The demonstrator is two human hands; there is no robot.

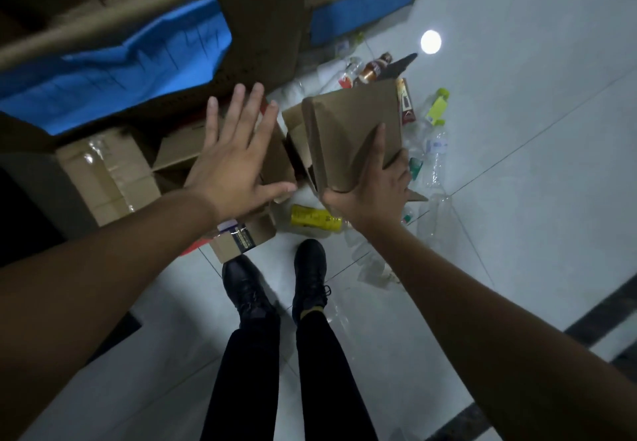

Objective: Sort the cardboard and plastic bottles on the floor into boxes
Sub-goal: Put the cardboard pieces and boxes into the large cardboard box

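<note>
My right hand [370,185] grips a brown cardboard piece [348,123] by its lower corner, clear of the floor [517,130]. I'd judge that is so it can swing toward the big box [265,37] with the blue lining, up left. My left hand [234,158] is spread flat and holds nothing, hovering above the cardboard heap [113,178], likely ready to steady the load. Bottles [436,158] lie scattered beyond. The box's top is cut off and blurred, so I can't tell what it contains.

Beyond the grip the cardboard piece [348,134] hides part of the bottle heap [370,72], the right hand [372,192] under it covers one end of the yellow bottle [315,218], and nearby clear bottles [436,161] blur.
</note>
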